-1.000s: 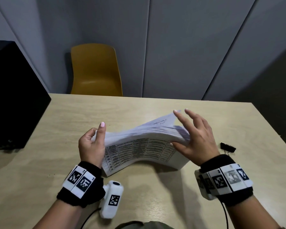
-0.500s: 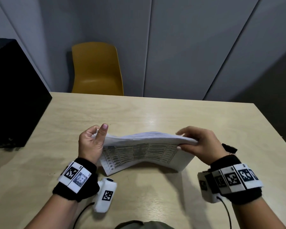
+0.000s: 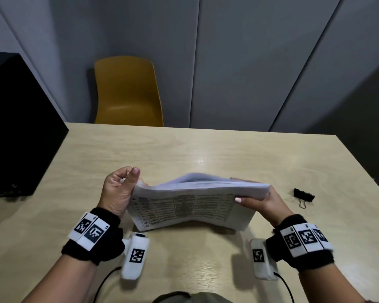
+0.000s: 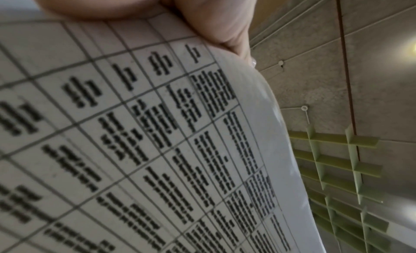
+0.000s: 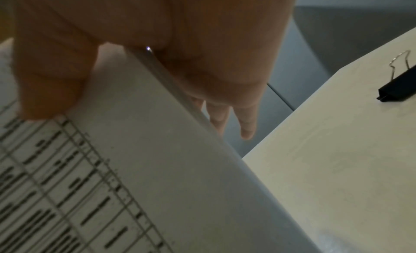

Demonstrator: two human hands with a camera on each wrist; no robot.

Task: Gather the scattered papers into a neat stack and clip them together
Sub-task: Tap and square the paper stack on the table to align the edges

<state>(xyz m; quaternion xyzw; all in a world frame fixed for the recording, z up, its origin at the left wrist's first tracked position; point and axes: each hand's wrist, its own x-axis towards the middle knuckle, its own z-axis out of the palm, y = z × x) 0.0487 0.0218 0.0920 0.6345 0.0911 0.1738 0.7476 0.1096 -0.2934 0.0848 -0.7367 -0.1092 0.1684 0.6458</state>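
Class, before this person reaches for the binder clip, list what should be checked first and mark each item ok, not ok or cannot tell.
1. Papers gathered into one stack: ok.
2. Left hand grips the stack's left end: ok.
3. Right hand holds the right end, thumb on the printed face: ok.
4. Sheet edges flush: not ok; the upper sheets bulge and fan near the top.
5. Binder clip lying free on the table, right of the stack: ok.
6. Bottom edge squared on the table: cannot tell.

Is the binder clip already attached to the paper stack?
No: the black binder clip lies on the table to the right of the paper stack, apart from it and from the right hand.
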